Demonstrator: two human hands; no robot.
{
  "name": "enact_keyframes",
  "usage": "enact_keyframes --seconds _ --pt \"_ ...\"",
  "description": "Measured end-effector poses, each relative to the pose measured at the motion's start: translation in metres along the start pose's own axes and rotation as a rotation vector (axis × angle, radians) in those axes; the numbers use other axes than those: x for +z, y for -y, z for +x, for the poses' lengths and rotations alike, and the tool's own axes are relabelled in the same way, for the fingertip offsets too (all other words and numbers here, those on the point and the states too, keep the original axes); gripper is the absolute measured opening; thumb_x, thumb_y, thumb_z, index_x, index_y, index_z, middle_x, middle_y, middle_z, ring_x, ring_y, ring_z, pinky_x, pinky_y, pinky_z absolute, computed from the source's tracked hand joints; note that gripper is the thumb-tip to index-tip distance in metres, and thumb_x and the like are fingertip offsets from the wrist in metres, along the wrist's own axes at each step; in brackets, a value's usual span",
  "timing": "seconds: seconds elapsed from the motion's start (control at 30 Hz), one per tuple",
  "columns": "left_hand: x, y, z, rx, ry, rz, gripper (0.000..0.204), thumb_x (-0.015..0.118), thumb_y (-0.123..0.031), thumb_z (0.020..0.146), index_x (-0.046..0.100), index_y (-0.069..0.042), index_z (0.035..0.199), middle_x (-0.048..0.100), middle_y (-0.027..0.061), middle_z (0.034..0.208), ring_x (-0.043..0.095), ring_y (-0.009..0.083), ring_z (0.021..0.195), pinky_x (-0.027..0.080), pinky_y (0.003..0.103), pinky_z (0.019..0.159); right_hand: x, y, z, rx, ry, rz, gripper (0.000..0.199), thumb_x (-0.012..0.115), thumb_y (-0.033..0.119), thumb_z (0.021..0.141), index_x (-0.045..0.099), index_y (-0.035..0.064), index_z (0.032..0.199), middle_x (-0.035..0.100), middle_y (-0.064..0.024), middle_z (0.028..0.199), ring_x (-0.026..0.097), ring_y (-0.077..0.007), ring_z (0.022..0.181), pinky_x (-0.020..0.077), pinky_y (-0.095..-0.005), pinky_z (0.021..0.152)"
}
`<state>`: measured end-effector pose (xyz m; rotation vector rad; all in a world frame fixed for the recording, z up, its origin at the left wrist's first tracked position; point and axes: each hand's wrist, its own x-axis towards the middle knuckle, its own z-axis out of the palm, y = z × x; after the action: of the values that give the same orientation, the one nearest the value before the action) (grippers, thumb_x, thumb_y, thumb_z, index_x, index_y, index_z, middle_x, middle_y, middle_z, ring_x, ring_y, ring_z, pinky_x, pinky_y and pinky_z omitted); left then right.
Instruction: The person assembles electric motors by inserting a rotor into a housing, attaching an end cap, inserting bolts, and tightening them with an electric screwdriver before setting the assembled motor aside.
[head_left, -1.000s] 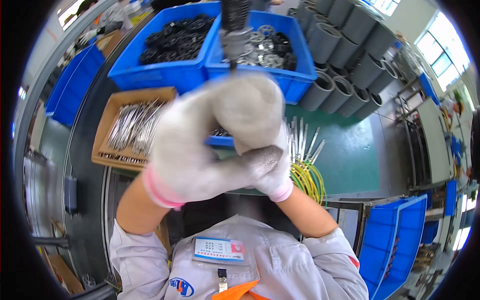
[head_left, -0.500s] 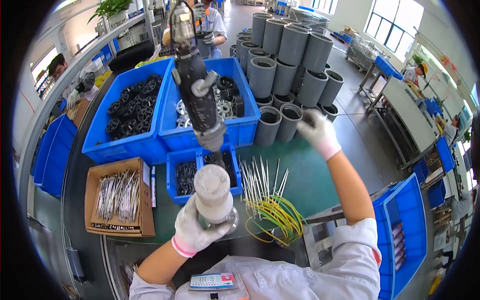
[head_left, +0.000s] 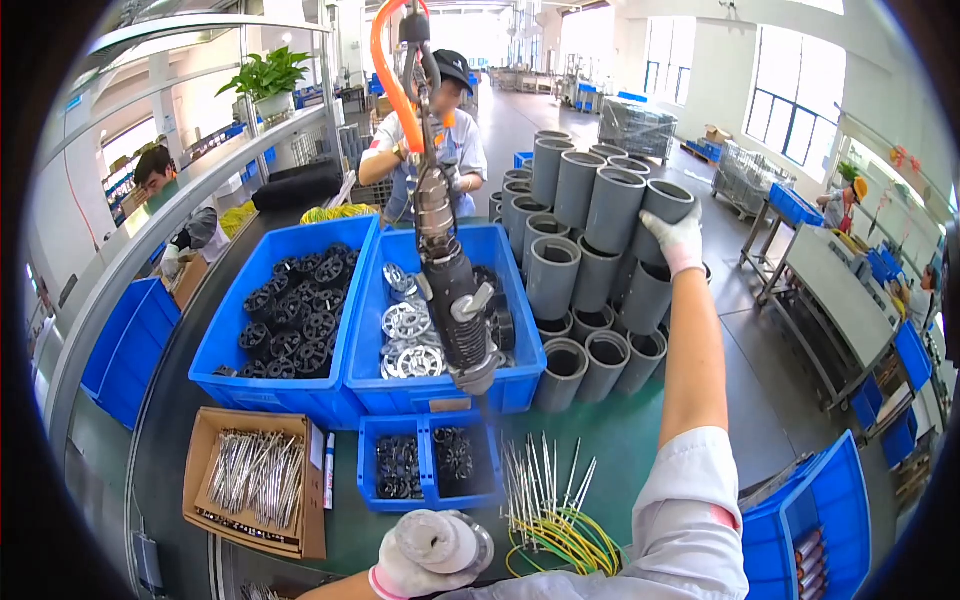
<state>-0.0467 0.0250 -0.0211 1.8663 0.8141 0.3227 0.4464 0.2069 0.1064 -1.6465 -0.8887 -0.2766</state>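
Low in the picture, my left hand [head_left: 400, 570] wraps round a whitish cylindrical part [head_left: 437, 540], which has a small hole in its top and a shiny rim at its side. My right arm reaches far forward; the gloved right hand [head_left: 677, 240] grips a grey open cylinder [head_left: 668, 203] at the top right of a stack of similar cylinders [head_left: 613, 205]. Between my arms a dark power screwdriver [head_left: 455, 310] hangs over the bench, touched by neither hand. Both hands wear white gloves.
Blue bins hold black discs [head_left: 300, 310] and silvery rings [head_left: 410, 340]. Nearer are a two-part blue tray [head_left: 430, 500], a cardboard box of metal rods [head_left: 255, 475], a marker [head_left: 329, 470] and rods with yellow-green wires [head_left: 565, 540]. A co-worker [head_left: 460, 140] stands beyond the bins.
My right hand has moved forward and up from above the bench to the stacked grey cylinders and gripped one. The view has tilted up. The screwdriver now hangs away from the whitish part.
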Motion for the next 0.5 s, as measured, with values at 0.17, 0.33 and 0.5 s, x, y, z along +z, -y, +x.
enact_keyframes --seconds 0.17,0.33,0.5 --pt "-0.002 -0.021 -0.003 0.144 -0.200 -0.057 0.062 0.084 -0.026 0.061 0.059 -0.009 0.116 0.062 0.0114 0.113 0.060 0.0241 0.106 0.045 0.038 0.094 0.001 0.014 -0.016 0.049 -0.095 -0.069 0.091 0.084 0.032 0.056 0.039 -0.0010 0.127 0.059 -0.0232 0.112 0.057 -0.0363 0.106 0.0451 -0.0394 0.092" --pt "-0.001 -0.017 0.004 0.168 -0.223 -0.085 0.058 0.084 -0.030 0.061 0.061 -0.005 0.109 0.065 0.0108 0.104 0.064 0.0221 0.096 0.049 0.034 0.088 -0.042 0.023 -0.061 -0.052 -0.168 -0.051 0.087 0.083 0.029 0.057 0.039 0.0007 0.127 0.057 -0.0220 0.114 0.057 -0.0342 0.106 0.0451 -0.0401 0.092" --pt "0.005 -0.006 -0.006 0.291 -0.406 0.027 0.058 0.085 -0.034 0.055 0.064 -0.005 0.102 0.068 0.0101 0.095 0.067 0.0231 0.089 0.053 0.034 0.081 -0.083 0.066 -0.149 -0.034 0.062 0.985 0.079 0.075 0.033 0.064 0.041 0.0021 0.128 0.058 -0.0147 0.112 0.057 -0.0299 0.104 0.0458 -0.0429 0.092"
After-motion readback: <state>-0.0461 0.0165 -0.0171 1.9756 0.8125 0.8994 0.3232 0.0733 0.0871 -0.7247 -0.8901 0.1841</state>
